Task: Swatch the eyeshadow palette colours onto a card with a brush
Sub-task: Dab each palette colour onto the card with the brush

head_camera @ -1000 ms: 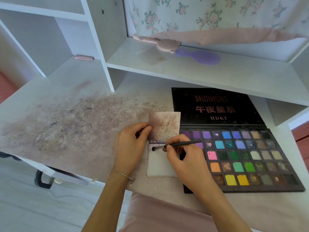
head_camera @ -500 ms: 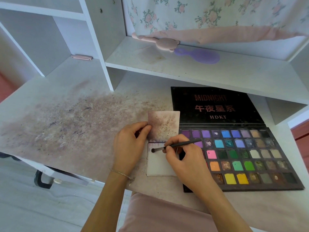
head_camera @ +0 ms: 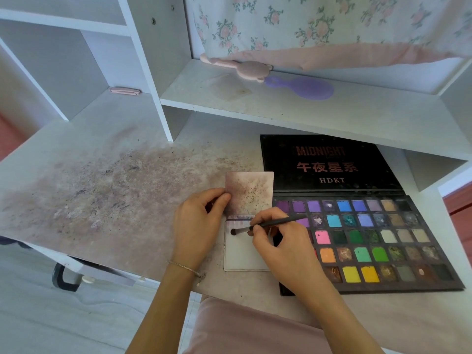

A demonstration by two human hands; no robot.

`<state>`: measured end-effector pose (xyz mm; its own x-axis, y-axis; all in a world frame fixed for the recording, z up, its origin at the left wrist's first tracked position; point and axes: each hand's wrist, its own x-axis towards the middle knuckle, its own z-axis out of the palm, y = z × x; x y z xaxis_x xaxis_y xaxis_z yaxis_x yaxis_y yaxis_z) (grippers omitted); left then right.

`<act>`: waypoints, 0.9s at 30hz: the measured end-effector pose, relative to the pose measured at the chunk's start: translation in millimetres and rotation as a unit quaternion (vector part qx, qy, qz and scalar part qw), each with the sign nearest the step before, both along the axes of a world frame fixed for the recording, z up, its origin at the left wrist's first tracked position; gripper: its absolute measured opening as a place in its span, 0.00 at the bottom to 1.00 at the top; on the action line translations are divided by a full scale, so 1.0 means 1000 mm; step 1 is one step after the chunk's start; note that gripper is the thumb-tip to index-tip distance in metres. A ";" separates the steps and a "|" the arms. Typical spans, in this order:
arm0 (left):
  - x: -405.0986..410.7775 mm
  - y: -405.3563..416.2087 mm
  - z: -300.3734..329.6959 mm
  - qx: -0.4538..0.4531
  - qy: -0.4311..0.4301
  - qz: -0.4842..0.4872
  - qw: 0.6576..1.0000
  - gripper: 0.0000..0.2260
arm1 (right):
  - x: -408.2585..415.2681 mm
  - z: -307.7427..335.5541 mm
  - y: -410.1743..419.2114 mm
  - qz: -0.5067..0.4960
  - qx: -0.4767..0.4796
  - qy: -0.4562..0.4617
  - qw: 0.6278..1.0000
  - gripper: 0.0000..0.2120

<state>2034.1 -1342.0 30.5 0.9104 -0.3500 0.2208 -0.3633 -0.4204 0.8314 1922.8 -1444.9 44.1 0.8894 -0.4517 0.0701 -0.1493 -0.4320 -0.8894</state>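
Partly hidden card (head_camera: pixel 240 254), palette (head_camera: pixel 370 241) corner covered

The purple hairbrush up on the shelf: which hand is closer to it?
The right hand, holding the brush over the card, sits almost straight below the purple hairbrush. The left hand, pinching the stained card, lies further left.

Purple hairbrush (head_camera: pixel 304 86) and pink brush (head_camera: pixel 242 69) touching on shelf (head_camera: pixel 332 116)
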 end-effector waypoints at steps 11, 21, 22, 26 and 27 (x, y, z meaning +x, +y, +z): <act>0.001 0.001 -0.003 -0.009 -0.004 -0.007 1.000 0.07 | -0.009 0.002 -0.004 -0.085 0.058 -0.131 0.986 0.16; 0.002 0.000 -0.005 -0.013 -0.006 -0.009 1.000 0.05 | -0.045 0.006 -0.051 -0.206 -0.007 -0.132 0.970 0.12; 0.003 0.000 -0.005 -0.011 -0.006 -0.009 1.000 0.06 | -0.048 0.005 -0.056 -0.218 -0.015 -0.131 0.967 0.12; 0.002 0.001 -0.005 -0.008 -0.002 -0.005 1.000 0.05 | -0.057 0.003 -0.069 -0.234 -0.030 -0.110 0.965 0.10; 0.003 0.001 -0.005 -0.007 -0.002 -0.003 1.000 0.05 | -0.058 0.004 -0.070 -0.236 -0.033 -0.104 0.966 0.10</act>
